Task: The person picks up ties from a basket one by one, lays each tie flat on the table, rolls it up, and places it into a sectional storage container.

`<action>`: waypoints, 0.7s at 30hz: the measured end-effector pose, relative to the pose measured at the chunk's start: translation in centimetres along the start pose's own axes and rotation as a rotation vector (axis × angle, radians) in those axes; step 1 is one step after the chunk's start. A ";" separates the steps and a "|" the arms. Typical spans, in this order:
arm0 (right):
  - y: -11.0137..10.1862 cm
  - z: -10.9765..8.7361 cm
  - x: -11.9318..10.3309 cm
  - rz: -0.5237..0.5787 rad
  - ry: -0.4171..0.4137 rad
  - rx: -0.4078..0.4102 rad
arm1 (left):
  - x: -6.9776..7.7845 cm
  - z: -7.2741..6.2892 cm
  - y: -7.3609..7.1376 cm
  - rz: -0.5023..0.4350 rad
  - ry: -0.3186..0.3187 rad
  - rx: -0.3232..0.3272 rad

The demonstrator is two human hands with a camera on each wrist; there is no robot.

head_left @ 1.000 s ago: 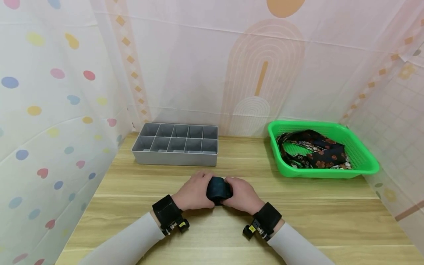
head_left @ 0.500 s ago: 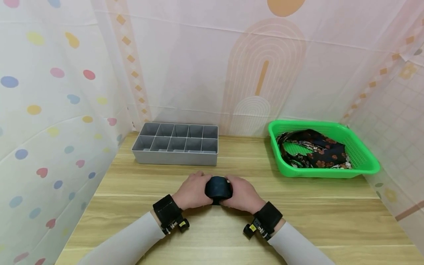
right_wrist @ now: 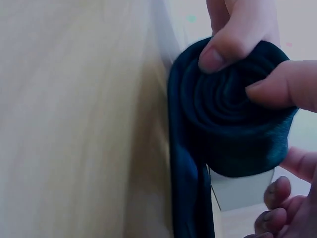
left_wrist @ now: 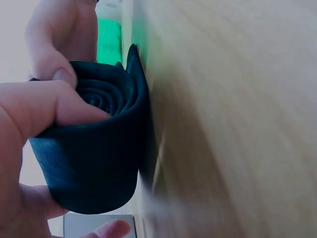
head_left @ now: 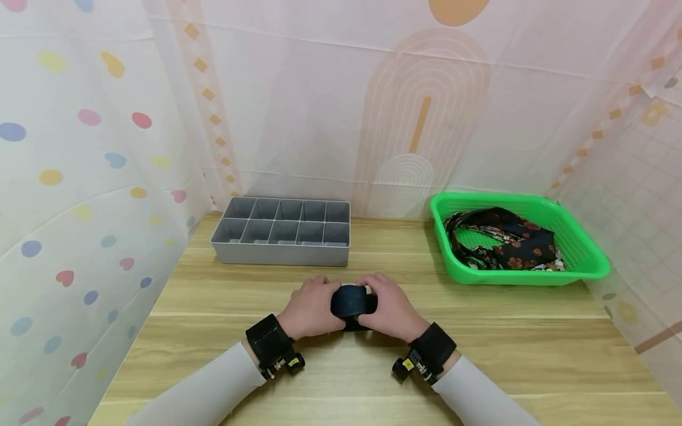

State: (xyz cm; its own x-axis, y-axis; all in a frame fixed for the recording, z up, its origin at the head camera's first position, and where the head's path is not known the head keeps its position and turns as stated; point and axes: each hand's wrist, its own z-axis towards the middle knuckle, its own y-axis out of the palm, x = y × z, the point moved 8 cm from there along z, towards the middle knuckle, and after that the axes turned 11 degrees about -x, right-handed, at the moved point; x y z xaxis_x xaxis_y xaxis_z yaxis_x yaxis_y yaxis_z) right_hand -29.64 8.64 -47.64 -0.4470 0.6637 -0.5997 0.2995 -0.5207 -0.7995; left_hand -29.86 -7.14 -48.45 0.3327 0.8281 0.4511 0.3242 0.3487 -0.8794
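Note:
A dark blue-green necktie (head_left: 350,300), wound into a spiral roll, stands on the wooden table between both hands. My left hand (head_left: 312,307) grips its left side; the thumb (left_wrist: 74,106) presses on the coiled end in the left wrist view. From the right side my right hand (head_left: 393,309) holds the roll, its thumb (right_wrist: 275,89) on the other coiled face. A flat unrolled length of the necktie (right_wrist: 190,193) lies along the table beneath the roll. Some fingers behind the roll are hidden in the head view.
A grey divided box (head_left: 282,255) with several compartments stands at the back left. At the back right, a green plastic basket (head_left: 533,278) holds dark floral cloth (head_left: 524,248). Patterned curtains (head_left: 298,106) enclose the table (head_left: 506,355) at the back and sides.
The right hand's fingers have risen and shifted slightly on the roll. More of the necktie's flat length shows under the roll. The left hand has barely moved.

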 end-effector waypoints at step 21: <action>1.5 0.2 0.4 -0.165 -0.037 -0.114 | 2.1 -1.0 -1.4 -0.014 0.038 0.111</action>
State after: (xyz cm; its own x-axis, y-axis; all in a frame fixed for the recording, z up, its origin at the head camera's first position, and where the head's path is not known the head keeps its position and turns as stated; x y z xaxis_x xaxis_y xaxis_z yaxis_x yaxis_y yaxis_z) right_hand -29.56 8.01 -49.03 -0.5279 0.7137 -0.4604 0.3120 -0.3413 -0.8867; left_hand -28.75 -6.33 -46.16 0.3634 0.8062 0.4669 0.2298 0.4081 -0.8835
